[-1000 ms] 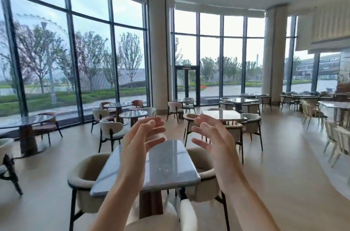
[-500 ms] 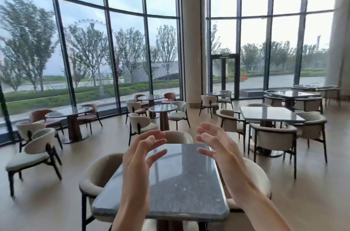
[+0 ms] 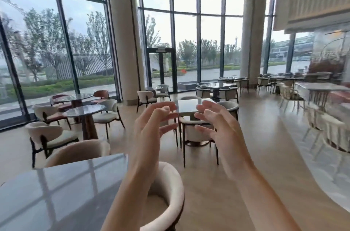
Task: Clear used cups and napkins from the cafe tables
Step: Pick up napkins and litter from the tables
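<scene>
Left hand (image 3: 149, 126) and right hand (image 3: 221, 128) hover with fingers spread, holding nothing; no cups or napkins show, so handling cannot be judged.

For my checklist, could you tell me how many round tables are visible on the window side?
2: one round table beside the cream chairs, and another round table behind it, nearer the glass, with reddish chairs. More may be hidden beyond the frame.
</scene>
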